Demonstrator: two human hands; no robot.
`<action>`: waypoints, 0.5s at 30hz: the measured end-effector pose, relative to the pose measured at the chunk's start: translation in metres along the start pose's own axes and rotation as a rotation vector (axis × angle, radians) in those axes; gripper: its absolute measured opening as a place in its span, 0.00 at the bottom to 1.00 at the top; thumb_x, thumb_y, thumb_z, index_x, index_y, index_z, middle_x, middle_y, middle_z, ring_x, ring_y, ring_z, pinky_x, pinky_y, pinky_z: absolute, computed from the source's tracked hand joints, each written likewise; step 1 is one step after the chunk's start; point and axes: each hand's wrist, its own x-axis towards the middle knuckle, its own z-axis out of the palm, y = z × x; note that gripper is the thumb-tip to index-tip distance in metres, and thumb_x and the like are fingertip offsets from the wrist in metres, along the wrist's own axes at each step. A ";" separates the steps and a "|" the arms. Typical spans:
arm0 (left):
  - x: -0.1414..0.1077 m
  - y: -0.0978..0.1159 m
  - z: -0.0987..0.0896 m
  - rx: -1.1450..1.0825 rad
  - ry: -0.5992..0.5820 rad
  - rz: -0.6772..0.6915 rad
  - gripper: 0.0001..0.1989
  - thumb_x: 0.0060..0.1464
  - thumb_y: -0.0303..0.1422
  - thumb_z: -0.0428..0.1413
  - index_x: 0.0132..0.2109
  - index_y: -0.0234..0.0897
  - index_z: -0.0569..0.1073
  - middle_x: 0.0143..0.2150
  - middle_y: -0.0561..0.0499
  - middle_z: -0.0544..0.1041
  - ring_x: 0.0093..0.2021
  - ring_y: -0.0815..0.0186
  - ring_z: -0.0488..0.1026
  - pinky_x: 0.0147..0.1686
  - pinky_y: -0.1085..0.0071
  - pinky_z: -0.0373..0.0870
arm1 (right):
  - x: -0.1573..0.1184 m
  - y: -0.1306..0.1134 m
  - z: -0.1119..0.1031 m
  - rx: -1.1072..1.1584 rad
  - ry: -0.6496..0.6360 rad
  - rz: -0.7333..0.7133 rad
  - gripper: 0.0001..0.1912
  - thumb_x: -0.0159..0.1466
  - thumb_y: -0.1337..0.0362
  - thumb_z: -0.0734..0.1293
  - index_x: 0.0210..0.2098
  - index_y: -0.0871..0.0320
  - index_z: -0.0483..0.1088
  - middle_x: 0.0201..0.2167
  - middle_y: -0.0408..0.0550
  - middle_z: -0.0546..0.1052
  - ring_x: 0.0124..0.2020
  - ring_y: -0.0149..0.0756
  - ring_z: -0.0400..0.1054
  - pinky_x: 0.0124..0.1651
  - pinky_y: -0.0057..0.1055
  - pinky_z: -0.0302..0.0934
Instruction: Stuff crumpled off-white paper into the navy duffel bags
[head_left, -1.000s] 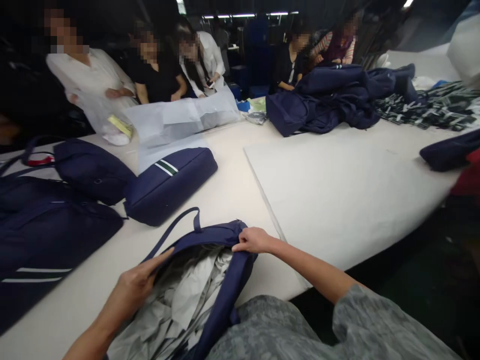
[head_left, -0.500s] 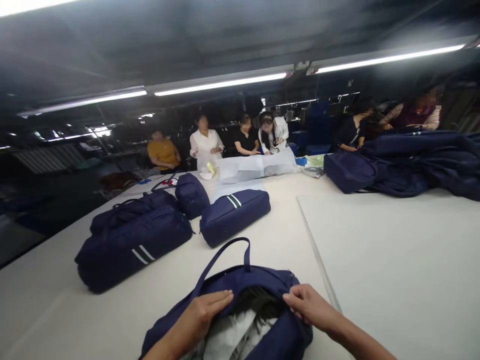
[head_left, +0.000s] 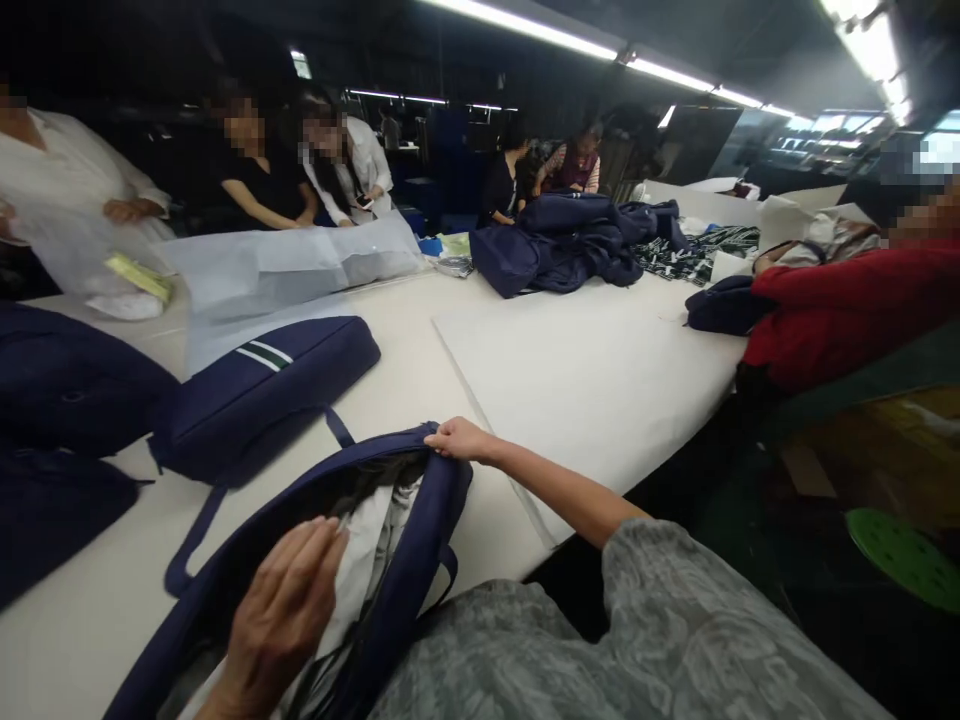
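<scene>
A navy duffel bag (head_left: 442,500) lies right in front of me, its long top mouth gaping. Grey-white filling (head_left: 364,545) shows inside, crumpled like paper or cloth. My right hand (head_left: 459,440) pinches the bag's rim at its far end. Over the opening is my left hand (head_left: 285,590), fingers stretched out side by side, close to the filling and with nothing visible in it; whether it touches the filling I cannot tell. One strap (head_left: 196,545) of the bag loops out on the left side. Just beyond lies a second navy bag (head_left: 300,385) with white and green stripes.
More navy bags (head_left: 67,390) crowd the left of the white table (head_left: 570,360). White sheeting (head_left: 292,265) and a heap of navy bags (head_left: 562,250) lie at the back. Several people stand across the table; a person in red (head_left: 847,310) works at the right with a dark bag.
The view has swung right, bringing the person in red into sight. The bag's mouth is spread wider and longer. My right hand still grips the rim; my left hand is now over the opening.
</scene>
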 end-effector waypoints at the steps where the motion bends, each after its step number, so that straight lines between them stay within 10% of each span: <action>1: 0.004 0.001 0.016 -0.039 0.007 0.021 0.28 0.57 0.22 0.56 0.64 0.32 0.63 0.54 0.37 0.75 0.56 0.52 0.72 0.59 0.56 0.70 | -0.001 0.011 0.003 0.009 0.040 0.004 0.18 0.61 0.66 0.69 0.16 0.61 0.64 0.14 0.38 0.64 0.20 0.24 0.56 0.26 0.25 0.46; 6: 0.016 -0.013 0.086 -0.120 -0.207 -0.096 0.20 0.64 0.37 0.49 0.52 0.22 0.71 0.49 0.31 0.72 0.49 0.46 0.72 0.46 0.51 0.75 | -0.019 0.061 0.013 0.208 0.153 0.067 0.17 0.64 0.63 0.66 0.20 0.60 0.65 0.18 0.39 0.67 0.22 0.25 0.59 0.28 0.24 0.50; 15: 0.023 -0.001 0.132 -0.426 -0.264 -0.053 0.21 0.64 0.32 0.50 0.62 0.32 0.67 0.54 0.38 0.76 0.53 0.55 0.75 0.53 0.60 0.77 | -0.024 0.077 -0.011 0.473 0.108 0.149 0.24 0.57 0.46 0.69 0.23 0.60 0.64 0.18 0.39 0.66 0.18 0.22 0.53 0.23 0.23 0.44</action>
